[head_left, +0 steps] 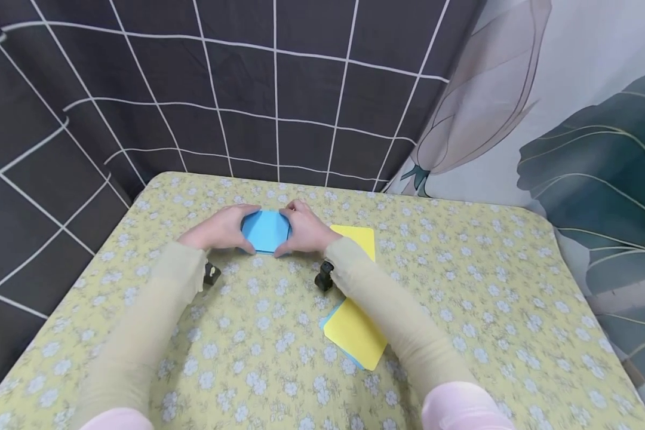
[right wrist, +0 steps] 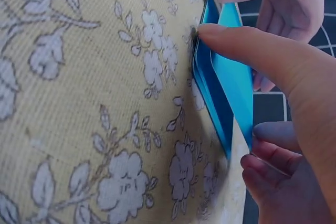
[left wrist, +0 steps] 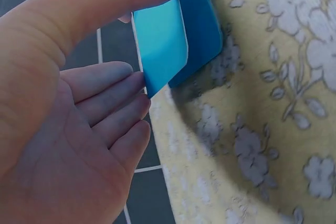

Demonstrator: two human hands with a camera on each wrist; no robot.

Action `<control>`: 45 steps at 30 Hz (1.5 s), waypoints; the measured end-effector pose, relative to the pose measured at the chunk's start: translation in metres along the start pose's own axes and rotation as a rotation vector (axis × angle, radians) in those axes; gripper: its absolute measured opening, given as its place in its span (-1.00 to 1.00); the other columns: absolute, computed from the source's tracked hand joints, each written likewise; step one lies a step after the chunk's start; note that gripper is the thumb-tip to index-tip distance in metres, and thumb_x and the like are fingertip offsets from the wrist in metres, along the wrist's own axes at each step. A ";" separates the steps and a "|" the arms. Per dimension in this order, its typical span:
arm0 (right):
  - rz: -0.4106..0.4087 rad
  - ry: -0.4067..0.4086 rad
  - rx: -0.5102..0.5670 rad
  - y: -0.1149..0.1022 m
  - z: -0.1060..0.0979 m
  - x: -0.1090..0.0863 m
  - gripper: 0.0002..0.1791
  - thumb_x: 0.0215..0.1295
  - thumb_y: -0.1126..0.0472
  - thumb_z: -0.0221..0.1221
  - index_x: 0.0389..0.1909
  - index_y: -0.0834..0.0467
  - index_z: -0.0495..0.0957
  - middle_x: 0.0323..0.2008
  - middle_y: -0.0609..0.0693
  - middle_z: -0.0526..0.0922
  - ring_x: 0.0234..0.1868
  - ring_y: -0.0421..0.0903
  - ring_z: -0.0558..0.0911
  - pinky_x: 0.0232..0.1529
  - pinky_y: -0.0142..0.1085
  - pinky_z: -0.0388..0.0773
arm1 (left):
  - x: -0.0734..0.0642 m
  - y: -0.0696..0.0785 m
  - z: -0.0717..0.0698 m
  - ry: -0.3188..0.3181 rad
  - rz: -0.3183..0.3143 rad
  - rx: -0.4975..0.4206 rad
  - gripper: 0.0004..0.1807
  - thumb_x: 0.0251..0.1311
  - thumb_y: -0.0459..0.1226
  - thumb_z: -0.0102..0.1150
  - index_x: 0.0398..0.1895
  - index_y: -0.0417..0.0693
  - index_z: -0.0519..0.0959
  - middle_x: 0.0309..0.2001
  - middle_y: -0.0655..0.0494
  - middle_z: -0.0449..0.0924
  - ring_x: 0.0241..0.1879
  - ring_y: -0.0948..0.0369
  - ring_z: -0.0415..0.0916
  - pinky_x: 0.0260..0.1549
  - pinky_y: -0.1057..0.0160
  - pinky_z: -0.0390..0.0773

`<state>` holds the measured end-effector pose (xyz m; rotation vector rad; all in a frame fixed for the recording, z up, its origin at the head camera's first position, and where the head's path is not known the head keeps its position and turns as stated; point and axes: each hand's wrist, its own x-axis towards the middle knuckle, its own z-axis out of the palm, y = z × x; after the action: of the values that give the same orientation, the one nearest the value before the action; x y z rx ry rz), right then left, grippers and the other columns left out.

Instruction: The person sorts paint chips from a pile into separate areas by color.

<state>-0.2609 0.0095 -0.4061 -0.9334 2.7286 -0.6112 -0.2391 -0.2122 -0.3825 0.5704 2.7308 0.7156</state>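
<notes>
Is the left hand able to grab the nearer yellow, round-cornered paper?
Probably yes, once the left hand releases the thin blue paper; the beige right sleeve overhangs only part of the yellow paper.

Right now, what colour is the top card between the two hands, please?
The top card is light blue, which shows best in the head view.

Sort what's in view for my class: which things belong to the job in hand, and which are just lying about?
In the job:
blue cards
left hand and right hand, holding them

Seemingly just lying about:
upper yellow card
lower yellow card, blue showing beneath
</notes>
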 end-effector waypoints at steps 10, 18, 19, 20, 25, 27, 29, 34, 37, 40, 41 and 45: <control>0.029 -0.010 0.058 0.002 -0.005 -0.006 0.14 0.04 -0.22 0.49 0.52 0.28 0.23 0.30 0.13 0.34 0.23 0.01 0.39 0.22 -0.25 0.45 | 0.000 -0.008 0.007 -0.028 -0.021 -0.087 0.14 -0.16 -0.29 0.55 0.53 -0.37 0.15 0.51 -0.33 0.12 0.37 -0.23 0.24 0.32 -0.17 0.32; -0.042 0.167 0.090 -0.005 -0.049 -0.038 0.03 0.22 -0.19 0.39 0.52 0.30 0.21 0.38 0.18 0.31 0.32 0.08 0.40 0.33 -0.13 0.40 | -0.012 0.032 -0.006 0.067 0.068 -0.075 0.15 -0.09 -0.24 0.56 0.60 -0.18 0.12 0.58 -0.14 0.02 0.52 -0.16 0.01 0.41 -0.25 0.13; -0.048 0.191 0.086 -0.006 -0.055 -0.045 0.02 0.22 -0.19 0.38 0.52 0.29 0.22 0.37 0.17 0.33 0.31 0.08 0.42 0.32 -0.12 0.41 | -0.014 0.040 -0.006 0.075 0.085 -0.062 0.15 -0.08 -0.23 0.56 0.60 -0.16 0.12 0.58 -0.14 0.03 0.52 -0.16 0.00 0.40 -0.27 0.12; -0.053 0.210 0.080 -0.007 -0.061 -0.054 0.01 0.23 -0.19 0.38 0.52 0.28 0.23 0.36 0.17 0.34 0.30 0.08 0.42 0.31 -0.11 0.42 | -0.017 0.048 -0.006 0.082 0.105 -0.053 0.14 -0.06 -0.21 0.56 0.60 -0.16 0.13 0.58 -0.14 0.04 0.52 -0.16 0.00 0.40 -0.28 0.13; -0.062 0.248 0.033 -0.003 -0.075 -0.099 -0.03 0.26 -0.20 0.35 0.52 0.24 0.25 0.39 0.17 0.37 0.34 0.12 0.41 0.34 0.00 0.39 | -0.030 0.079 0.004 0.082 0.191 -0.008 0.10 -0.03 -0.21 0.55 0.59 -0.17 0.14 0.56 -0.12 0.09 0.53 -0.11 0.00 0.43 -0.23 0.10; -0.052 0.245 0.012 0.001 -0.076 -0.117 -0.03 0.25 -0.19 0.36 0.52 0.24 0.25 0.41 0.20 0.36 0.38 0.15 0.38 0.36 0.05 0.36 | -0.034 0.088 0.011 0.074 0.221 0.005 0.10 -0.02 -0.21 0.55 0.59 -0.18 0.15 0.56 -0.10 0.10 0.53 -0.08 -0.01 0.45 -0.18 0.07; -0.033 0.236 0.003 0.005 -0.074 -0.135 -0.02 0.23 -0.19 0.38 0.51 0.24 0.26 0.41 0.20 0.37 0.39 0.17 0.37 0.36 0.09 0.36 | -0.036 0.095 0.020 0.063 0.258 0.013 0.09 -0.02 -0.21 0.55 0.58 -0.19 0.16 0.56 -0.08 0.11 0.53 -0.06 0.00 0.46 -0.14 0.06; -0.003 0.215 -0.033 0.018 -0.064 -0.175 0.00 0.16 -0.17 0.44 0.47 0.28 0.30 0.33 0.21 0.46 0.30 0.18 0.47 0.27 0.09 0.46 | -0.039 0.112 0.043 0.012 0.322 0.024 0.08 0.00 -0.14 0.57 0.58 -0.16 0.18 0.56 -0.03 0.13 0.53 -0.02 0.01 0.47 -0.07 0.05; 0.014 0.189 -0.081 0.024 -0.054 -0.196 0.06 0.09 -0.26 0.45 0.45 0.30 0.32 0.29 0.24 0.49 0.25 0.20 0.51 0.25 0.09 0.48 | -0.041 0.118 0.058 -0.019 0.333 0.027 0.10 0.00 -0.07 0.58 0.58 -0.10 0.18 0.56 -0.01 0.13 0.53 0.02 0.03 0.47 -0.02 0.07; 0.044 0.151 -0.106 0.028 -0.044 -0.215 0.16 -0.01 -0.38 0.45 0.43 0.31 0.34 0.28 0.25 0.50 0.23 0.21 0.52 0.24 0.09 0.50 | -0.040 0.123 0.073 -0.062 0.357 0.024 0.12 -0.01 -0.01 0.59 0.58 -0.10 0.18 0.56 -0.02 0.13 0.53 0.06 0.03 0.47 0.04 0.06; 0.052 0.139 -0.109 0.029 -0.041 -0.220 0.19 -0.05 -0.42 0.45 0.42 0.32 0.36 0.27 0.24 0.50 0.23 0.20 0.52 0.24 0.10 0.50 | -0.040 0.125 0.078 -0.080 0.367 0.027 0.14 -0.03 0.02 0.59 0.59 -0.10 0.18 0.56 -0.01 0.13 0.53 0.07 0.04 0.47 0.06 0.07; 0.083 0.107 -0.097 0.032 -0.028 -0.238 0.23 -0.15 -0.50 0.44 0.38 0.32 0.41 0.17 0.15 0.53 0.12 0.11 0.56 0.14 0.03 0.58 | -0.038 0.135 0.096 -0.164 0.421 0.050 0.19 -0.09 0.09 0.61 0.57 -0.15 0.20 0.55 -0.03 0.15 0.53 0.07 0.05 0.47 0.10 0.06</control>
<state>-0.1007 0.1891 -0.3840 -0.8257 2.8983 -0.5331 -0.1315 -0.0810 -0.3884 1.1817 2.5045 0.6563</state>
